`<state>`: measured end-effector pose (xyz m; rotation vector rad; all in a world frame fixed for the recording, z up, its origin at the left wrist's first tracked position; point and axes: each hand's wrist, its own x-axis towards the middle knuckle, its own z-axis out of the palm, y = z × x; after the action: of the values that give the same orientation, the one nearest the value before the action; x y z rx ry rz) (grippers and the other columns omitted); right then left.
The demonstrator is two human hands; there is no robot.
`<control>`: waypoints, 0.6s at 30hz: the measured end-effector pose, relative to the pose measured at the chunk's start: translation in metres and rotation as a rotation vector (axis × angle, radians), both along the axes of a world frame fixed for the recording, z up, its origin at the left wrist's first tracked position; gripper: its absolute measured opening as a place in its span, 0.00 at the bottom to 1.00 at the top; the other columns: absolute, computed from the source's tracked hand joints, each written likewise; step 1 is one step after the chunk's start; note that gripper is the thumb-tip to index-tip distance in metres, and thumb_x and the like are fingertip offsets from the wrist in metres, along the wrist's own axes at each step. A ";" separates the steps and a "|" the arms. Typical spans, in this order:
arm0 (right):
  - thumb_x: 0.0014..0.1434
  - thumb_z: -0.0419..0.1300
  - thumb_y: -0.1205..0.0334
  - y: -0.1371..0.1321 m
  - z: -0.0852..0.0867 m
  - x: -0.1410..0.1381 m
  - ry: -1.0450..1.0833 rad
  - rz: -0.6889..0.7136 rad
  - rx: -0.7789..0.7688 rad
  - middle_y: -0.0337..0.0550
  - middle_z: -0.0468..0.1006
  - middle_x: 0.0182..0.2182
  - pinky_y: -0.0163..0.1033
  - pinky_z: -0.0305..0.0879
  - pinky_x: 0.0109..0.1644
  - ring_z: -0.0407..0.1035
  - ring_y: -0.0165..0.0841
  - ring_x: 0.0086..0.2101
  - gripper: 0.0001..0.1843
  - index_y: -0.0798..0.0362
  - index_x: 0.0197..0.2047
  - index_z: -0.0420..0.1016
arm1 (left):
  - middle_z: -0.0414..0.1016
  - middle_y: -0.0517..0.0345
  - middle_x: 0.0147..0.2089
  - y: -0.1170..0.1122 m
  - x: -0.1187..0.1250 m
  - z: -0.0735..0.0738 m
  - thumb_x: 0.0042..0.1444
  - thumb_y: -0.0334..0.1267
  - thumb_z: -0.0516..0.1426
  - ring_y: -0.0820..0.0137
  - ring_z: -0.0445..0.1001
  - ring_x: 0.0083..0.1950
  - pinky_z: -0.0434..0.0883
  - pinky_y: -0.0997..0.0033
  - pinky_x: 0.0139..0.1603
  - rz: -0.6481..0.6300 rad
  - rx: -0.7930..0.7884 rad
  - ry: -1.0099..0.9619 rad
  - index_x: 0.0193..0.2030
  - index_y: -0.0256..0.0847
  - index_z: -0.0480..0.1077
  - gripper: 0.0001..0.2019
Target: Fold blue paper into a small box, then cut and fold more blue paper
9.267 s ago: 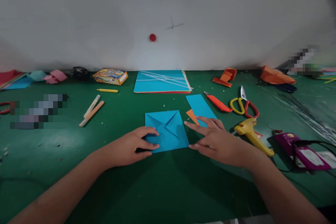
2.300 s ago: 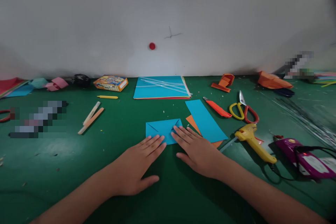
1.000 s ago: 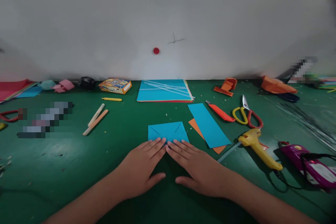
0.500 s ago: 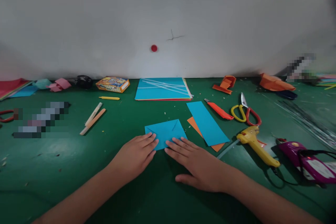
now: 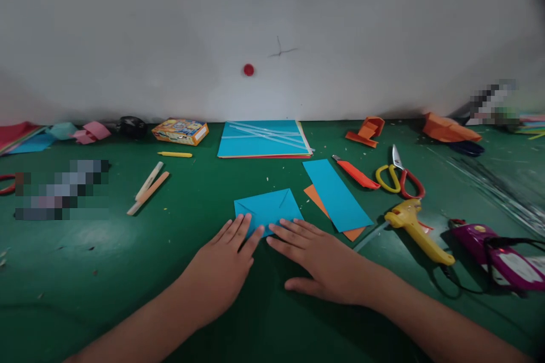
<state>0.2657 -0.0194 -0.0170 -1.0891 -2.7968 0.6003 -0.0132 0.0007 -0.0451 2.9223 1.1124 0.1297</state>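
A blue folded paper (image 5: pixel 266 204) with crease lines at its upper corners lies flat on the green table in front of me. My left hand (image 5: pixel 227 255) rests on its lower left part, fingers stretched out and index finger set apart. On the lower right part lie the outstretched fingers of my right hand (image 5: pixel 319 258), its thumb spread away over the table. The paper's lower edge is partly hidden by my fingers. Right of it, a blue paper strip (image 5: pixel 336 195) overlaps an orange paper piece (image 5: pixel 354 233).
To the right are an orange cutter (image 5: pixel 356 173), scissors (image 5: pixel 411 184), a yellow glue gun (image 5: pixel 419 232) and a purple power strip (image 5: pixel 489 255). Stacked coloured paper (image 5: pixel 259 147), a small box (image 5: pixel 181 131), a yellow crayon-like stick (image 5: pixel 175 154) and two sticks (image 5: pixel 149 187) lie farther back and left.
My left hand has turned, its fingers now pointing more away from me and its index finger spread toward the right. My right hand stays nearly in place. The view has tilted slightly down.
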 end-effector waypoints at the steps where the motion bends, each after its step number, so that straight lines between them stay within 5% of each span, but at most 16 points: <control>1: 0.72 0.54 0.40 0.000 0.000 0.000 -0.007 0.004 0.006 0.47 0.47 0.77 0.57 0.40 0.78 0.40 0.44 0.75 0.40 0.50 0.78 0.53 | 0.55 0.41 0.78 -0.003 0.001 0.004 0.73 0.39 0.45 0.46 0.53 0.78 0.59 0.42 0.75 -0.001 -0.003 0.003 0.77 0.39 0.57 0.27; 12: 0.72 0.55 0.41 -0.001 0.002 0.000 -0.006 -0.003 0.012 0.47 0.48 0.77 0.58 0.42 0.78 0.42 0.45 0.75 0.37 0.48 0.77 0.57 | 0.48 0.43 0.80 -0.005 -0.006 0.019 0.74 0.40 0.46 0.50 0.51 0.79 0.57 0.47 0.77 -0.019 -0.090 0.041 0.79 0.36 0.51 0.29; 18: 0.72 0.55 0.41 -0.002 0.002 0.000 0.022 -0.013 -0.003 0.47 0.48 0.77 0.57 0.41 0.78 0.42 0.45 0.75 0.37 0.48 0.77 0.55 | 0.44 0.48 0.81 0.007 -0.019 0.040 0.73 0.45 0.51 0.50 0.49 0.79 0.57 0.47 0.77 -0.093 -0.268 0.043 0.79 0.42 0.51 0.31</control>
<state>0.2657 -0.0209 -0.0151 -1.0935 -2.7693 0.6118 -0.0325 0.0076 -0.0053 2.7413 0.9162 -0.0782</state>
